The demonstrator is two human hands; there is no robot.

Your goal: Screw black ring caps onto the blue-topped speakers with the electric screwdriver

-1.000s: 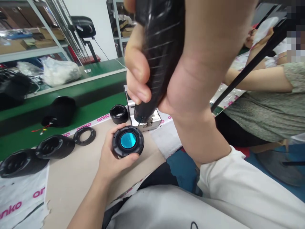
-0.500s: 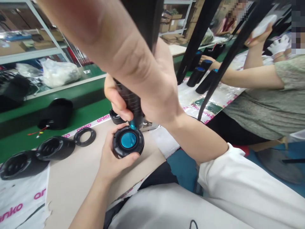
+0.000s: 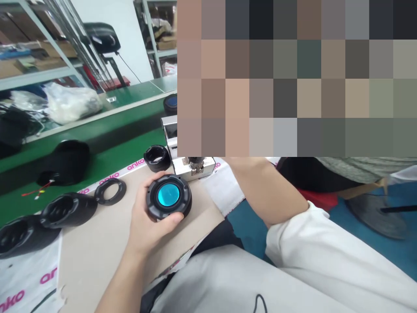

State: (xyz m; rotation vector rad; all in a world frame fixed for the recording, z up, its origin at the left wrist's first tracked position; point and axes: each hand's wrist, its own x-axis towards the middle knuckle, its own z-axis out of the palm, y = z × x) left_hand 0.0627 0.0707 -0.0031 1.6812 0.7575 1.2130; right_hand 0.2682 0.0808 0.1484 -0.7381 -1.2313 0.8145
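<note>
Left hand (image 3: 146,221) clenched on black housing (image 3: 168,195), blue lens up, over the cardboard near the bench edge. Right forearm (image 3: 267,187) reaches far; right hand hidden by mosaic, grip can't tell. Metal jig (image 3: 193,167) just far of housing, black collar (image 3: 157,158) beside it, black ring (image 3: 110,191) left.

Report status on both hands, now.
Left grip holding black round housing, blue lens facing up. Right grip hidden behind blur, right forearm raised. Silver metal fixture just beyond housing.
</note>
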